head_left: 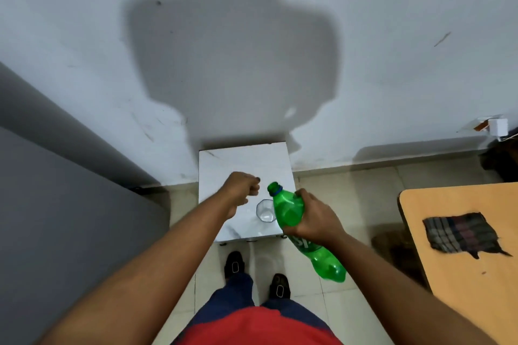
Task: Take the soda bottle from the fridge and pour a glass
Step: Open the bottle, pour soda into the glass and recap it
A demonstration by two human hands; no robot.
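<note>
**A:** Where is the soda bottle?

**B:** The green soda bottle (290,209) is in the person's right hand (314,218), which wraps firmly around its upper body. It is tilted, its uncapped mouth pointing up and to the left, above a clear glass (265,211).

**A:** And the glass?

**B:** It stands upright on a small white marble-topped table (238,159) against the wall, near the front right corner, just beside the bottle's neck.

**A:** The other hand?

**B:** The left hand (241,193) hovers over the table, fingers curled into a loose fist. I cannot tell whether it grips anything.

**A:** Anything else?

**B:** A wooden table (448,210) at the right carries a dark checked cloth (459,232).
</note>
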